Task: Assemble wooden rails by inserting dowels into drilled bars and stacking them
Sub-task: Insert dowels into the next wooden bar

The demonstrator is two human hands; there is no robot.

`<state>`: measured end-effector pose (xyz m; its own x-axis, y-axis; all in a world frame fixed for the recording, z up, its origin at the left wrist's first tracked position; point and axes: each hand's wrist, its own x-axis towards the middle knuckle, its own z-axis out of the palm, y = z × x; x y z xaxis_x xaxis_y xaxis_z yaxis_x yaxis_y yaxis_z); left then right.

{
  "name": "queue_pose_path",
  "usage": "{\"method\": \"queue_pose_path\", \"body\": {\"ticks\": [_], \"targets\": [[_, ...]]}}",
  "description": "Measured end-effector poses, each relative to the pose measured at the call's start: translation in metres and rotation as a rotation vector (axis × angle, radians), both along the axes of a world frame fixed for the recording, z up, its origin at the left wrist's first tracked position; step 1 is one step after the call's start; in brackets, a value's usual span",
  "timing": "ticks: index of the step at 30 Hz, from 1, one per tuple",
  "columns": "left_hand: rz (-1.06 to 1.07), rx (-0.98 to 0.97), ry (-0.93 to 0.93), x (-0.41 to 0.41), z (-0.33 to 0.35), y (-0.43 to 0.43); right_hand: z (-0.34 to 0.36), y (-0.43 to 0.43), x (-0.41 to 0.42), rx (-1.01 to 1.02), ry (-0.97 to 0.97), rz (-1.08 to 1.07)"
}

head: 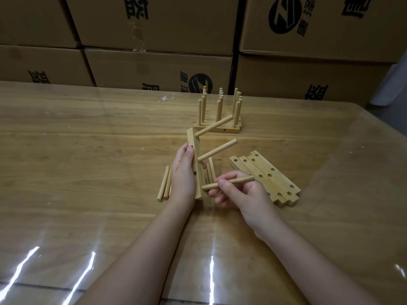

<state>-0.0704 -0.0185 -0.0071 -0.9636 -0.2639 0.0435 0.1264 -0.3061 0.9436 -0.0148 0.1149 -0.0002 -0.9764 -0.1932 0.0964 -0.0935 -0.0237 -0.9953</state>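
Both hands are working at the centre of the frame, each closed around wood. Left hand (184,172) is gripping a drilled bar (199,181) stood on end and slightly tilted, so its hole face is turning toward the right; two seated dowels (217,149) are jutting toward upper right. Right hand (244,194) is pinching a third dowel (240,180), its free end meeting the bar's lower part, seemingly lining up for the last hole. Spare bars (271,175) are lying just right and loose dowels (164,186) just left on the bench (88,150), probably for easy reach. Finished rails (217,129) are standing at upper centre, clear of the work.
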Motion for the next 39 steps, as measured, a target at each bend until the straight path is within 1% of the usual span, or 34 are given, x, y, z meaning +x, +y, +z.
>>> {"method": "queue_pose_path", "body": {"ticks": [7,9,13,19,23,26,32,39], "targets": [[0.032,-0.018,0.008,0.001,0.001,0.002,-0.002,-0.002,0.001,0.035,0.049,-0.015],[0.035,-0.055,0.021,0.001,0.001,0.003,-0.002,-0.003,0.001,0.040,0.057,-0.015],[0.046,-0.084,0.032,0.002,0.002,0.003,-0.003,-0.006,0.002,-0.010,0.048,-0.014],[0.059,-0.074,0.021,0.003,0.004,0.005,-0.003,-0.007,0.002,-0.021,0.043,-0.016],[0.072,-0.105,-0.003,0.003,0.004,0.004,-0.004,-0.008,0.001,-0.044,0.019,-0.042],[0.075,-0.122,-0.014,0.002,0.005,0.004,-0.003,-0.006,-0.001,0.009,0.008,-0.080],[0.060,-0.203,0.035,0.001,-0.002,0.003,-0.007,-0.007,-0.002,0.209,-0.010,-0.058],[0.015,-0.237,0.081,0.004,-0.003,0.006,-0.011,-0.011,-0.002,0.217,0.041,-0.076]]}}
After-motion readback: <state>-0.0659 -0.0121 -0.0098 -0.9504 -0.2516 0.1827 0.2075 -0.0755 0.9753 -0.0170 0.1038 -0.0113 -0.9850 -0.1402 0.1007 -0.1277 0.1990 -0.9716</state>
